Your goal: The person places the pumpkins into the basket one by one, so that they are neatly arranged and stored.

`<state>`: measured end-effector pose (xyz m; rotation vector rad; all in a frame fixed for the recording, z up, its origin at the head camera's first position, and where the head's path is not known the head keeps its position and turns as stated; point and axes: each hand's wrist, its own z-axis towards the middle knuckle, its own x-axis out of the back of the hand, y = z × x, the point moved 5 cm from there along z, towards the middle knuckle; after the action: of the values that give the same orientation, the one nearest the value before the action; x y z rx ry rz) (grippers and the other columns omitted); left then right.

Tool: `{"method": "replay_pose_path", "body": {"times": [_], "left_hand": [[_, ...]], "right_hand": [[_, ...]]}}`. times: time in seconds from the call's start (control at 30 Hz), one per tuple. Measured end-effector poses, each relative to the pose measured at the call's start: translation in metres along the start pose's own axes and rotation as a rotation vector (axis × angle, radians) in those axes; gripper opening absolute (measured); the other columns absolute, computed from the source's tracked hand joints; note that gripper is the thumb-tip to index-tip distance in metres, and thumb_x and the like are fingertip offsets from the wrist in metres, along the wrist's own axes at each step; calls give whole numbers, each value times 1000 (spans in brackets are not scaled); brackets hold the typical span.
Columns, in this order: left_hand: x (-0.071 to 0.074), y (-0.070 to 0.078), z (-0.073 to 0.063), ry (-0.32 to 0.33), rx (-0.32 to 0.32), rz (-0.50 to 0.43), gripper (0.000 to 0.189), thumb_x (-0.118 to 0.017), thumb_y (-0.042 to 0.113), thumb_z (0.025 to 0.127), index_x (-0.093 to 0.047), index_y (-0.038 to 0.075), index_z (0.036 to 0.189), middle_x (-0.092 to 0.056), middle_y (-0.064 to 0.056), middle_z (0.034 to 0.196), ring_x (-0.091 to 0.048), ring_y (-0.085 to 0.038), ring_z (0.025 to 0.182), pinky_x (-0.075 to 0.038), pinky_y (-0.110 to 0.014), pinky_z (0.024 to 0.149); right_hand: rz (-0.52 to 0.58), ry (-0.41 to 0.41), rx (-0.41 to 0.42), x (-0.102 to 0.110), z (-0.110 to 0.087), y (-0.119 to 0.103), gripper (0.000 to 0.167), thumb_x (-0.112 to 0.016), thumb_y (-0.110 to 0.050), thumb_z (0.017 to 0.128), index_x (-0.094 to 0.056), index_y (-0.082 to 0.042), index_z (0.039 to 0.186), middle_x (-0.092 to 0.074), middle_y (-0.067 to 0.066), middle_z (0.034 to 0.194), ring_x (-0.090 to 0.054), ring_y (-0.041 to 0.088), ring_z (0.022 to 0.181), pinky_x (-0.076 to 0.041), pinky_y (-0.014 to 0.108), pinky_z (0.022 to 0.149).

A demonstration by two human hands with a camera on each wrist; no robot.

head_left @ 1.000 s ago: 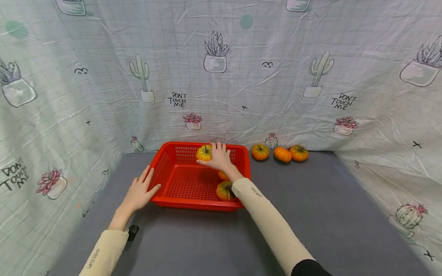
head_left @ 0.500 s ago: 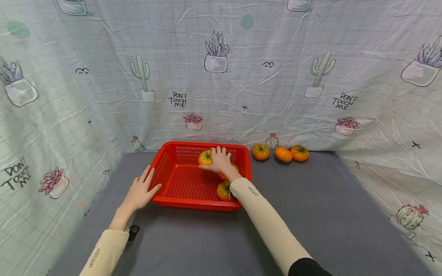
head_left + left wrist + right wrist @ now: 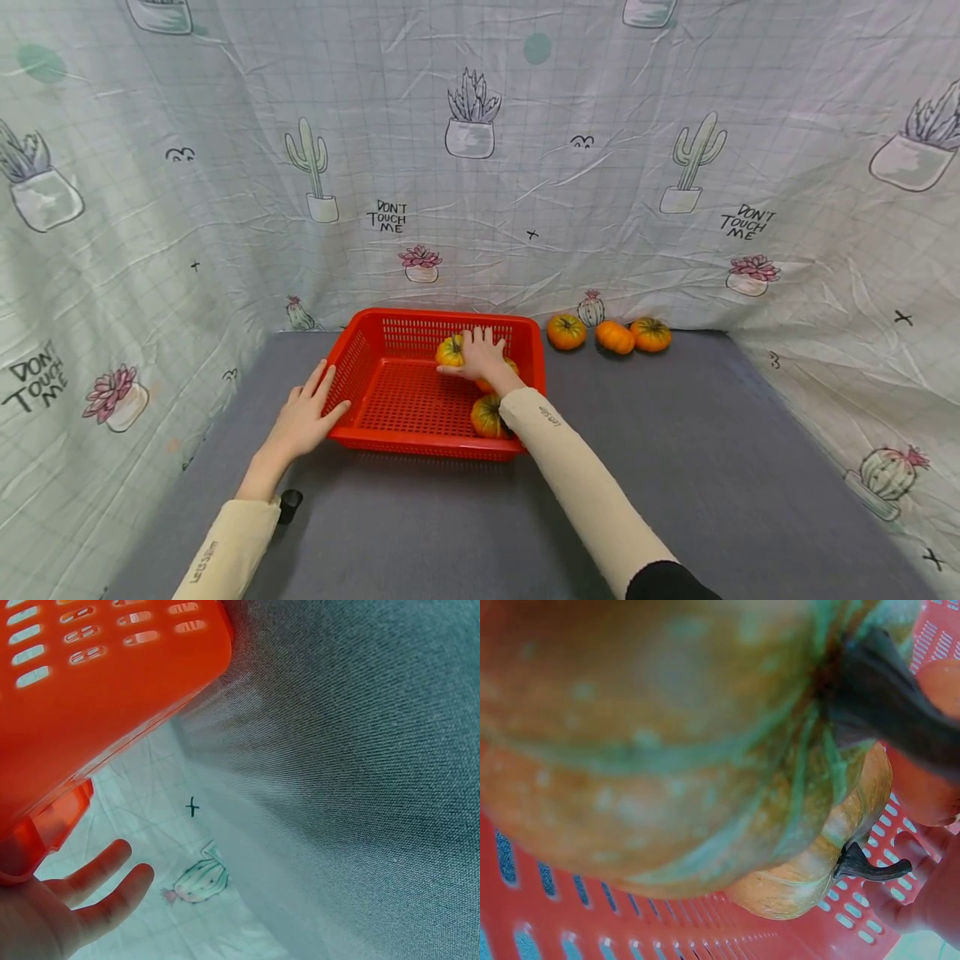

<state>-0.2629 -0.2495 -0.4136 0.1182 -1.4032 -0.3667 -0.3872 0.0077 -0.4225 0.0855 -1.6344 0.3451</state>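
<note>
My right hand [image 3: 480, 358] grips a small yellow pumpkin [image 3: 447, 352] inside the red plastic basket [image 3: 435, 443], toward its back wall. Its thumb lies along the pumpkin's near side, with the fingers over the right side. Under and beside that wrist sit two more pumpkins: an orange one [image 3: 510, 367], partly covered by the hand, and a green-streaked one [image 3: 487, 417] at the front right corner. In the right wrist view, a big blurred pumpkin [image 3: 667, 750] hides much of the scene. My left hand [image 3: 300, 421] rests with spread, straight fingers at the basket's left rim.
Outside the basket, to its right along the back edge, three pumpkins stand on the grey tabletop [image 3: 675, 467]: a yellow-orange one [image 3: 566, 332], an orange one [image 3: 615, 337] and a green-topped one [image 3: 650, 334]. A printed cloth [image 3: 525, 192] hangs behind and at both sides.
My right hand has lowered the yellow pumpkin deeper into the basket and slightly to the right. The left hand and the basket have stayed in place.
</note>
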Motion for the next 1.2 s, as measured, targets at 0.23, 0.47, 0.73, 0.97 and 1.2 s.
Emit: {"method": "replay_pose_path", "body": {"times": [0.23,0.47,0.73,0.97,1.2], "left_hand": [[0,0,1,0,3,-1,74,-43,46,88,-19,0,141,-14,-20,148,-33,-46,112,-33,-60,88],[2,0,2,-2,-5,-5,73,-44,44,89,-19,-1,141,-14,-21,147,-33,-46,112,-33,-60,87],[4,0,4,-9,1,-5,73,-44,43,88,-20,0,141,-15,-21,147,-34,-45,111,-33,-60,88],[3,0,5,-13,3,-9,72,-46,41,88,-19,0,141,-14,-21,147,-33,-45,111,-33,-60,88],[3,0,5,-19,4,-14,73,-44,43,89,-19,0,141,-13,-21,148,-33,-45,112,-32,-60,88]], "right_hand": [[-29,-22,-1,-3,0,0,88,-47,-69,74,-29,-9,137,-27,12,142,-20,33,133,-24,56,101],[-16,-27,8,-1,1,0,88,-48,-68,75,-26,-12,139,-27,11,144,-20,33,134,-24,57,101],[-26,-30,25,2,0,0,84,-53,-63,75,-22,-21,141,-23,11,146,-17,35,135,-24,57,101],[-49,-69,14,2,0,1,82,-56,-60,75,-25,-22,141,-18,10,148,-13,35,137,-22,56,103],[41,-49,20,-12,23,8,87,-57,-66,69,-28,-22,139,-23,12,146,-14,37,135,-21,59,101]]}}
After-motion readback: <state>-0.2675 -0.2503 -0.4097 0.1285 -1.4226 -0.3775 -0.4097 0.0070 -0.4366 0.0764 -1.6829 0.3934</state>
